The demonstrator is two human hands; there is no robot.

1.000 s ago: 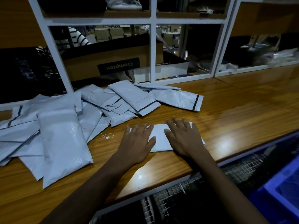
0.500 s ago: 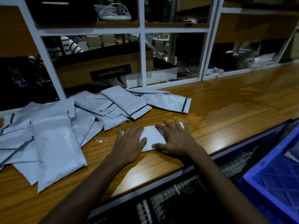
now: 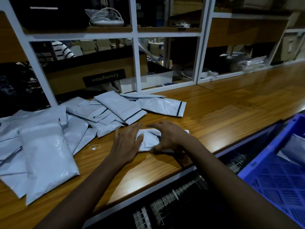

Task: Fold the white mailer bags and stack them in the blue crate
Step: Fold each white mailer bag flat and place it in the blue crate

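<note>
Head view: a folded white mailer bag (image 3: 149, 139) lies near the front edge of the counter (image 3: 231, 113). The left hand (image 3: 127, 142) presses it flat-fingered. The right hand (image 3: 168, 136) curls around it, thumb at the near edge. It looks like light, slippery, springy plastic, so pinch across the fold. Open counter runs right toward the blue crate (image 3: 272, 179); loose bags (image 3: 49, 146) crowd the left.

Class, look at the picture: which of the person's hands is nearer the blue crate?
Right. The right hand grips the folded mailer bag on the side toward the blue crate; the left hand rests on the bag's far side, farther away.
</note>
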